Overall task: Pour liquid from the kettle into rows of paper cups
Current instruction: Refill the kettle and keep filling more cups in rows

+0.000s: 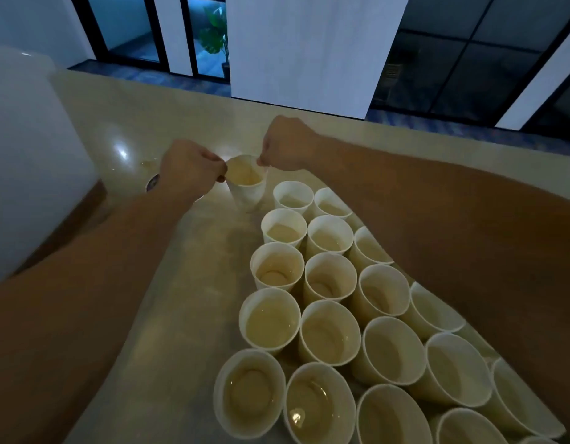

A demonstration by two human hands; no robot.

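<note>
At the far end of the desk (168, 283), apart from the rows, stands one paper cup (247, 184), upright, holding pale yellowish liquid. Both hands are on its rim. Left hand (189, 168) pinches the left edge of the rim, fingers (220, 178) curled tight. Right hand (285, 144) pinches the right edge in the same way, fingers narrow, knuckles up. Rim looks pulled slightly out of round between the two pinches.

Right and nearer: rows of paper cups (328, 331), packed rim to rim, running from the held cup toward the near right corner. Most show pale liquid inside; levels vary. Right forearm crosses over the right-hand cups and hides some.

Desk surface is pale and glossy with a bright reflection far left. Small dark round object (152, 182) just beside the left wrist, partly hidden; cannot tell what it is.

Beyond the desk: a white pillar (309, 49), dark glass panels, a potted plant (216, 36).
</note>
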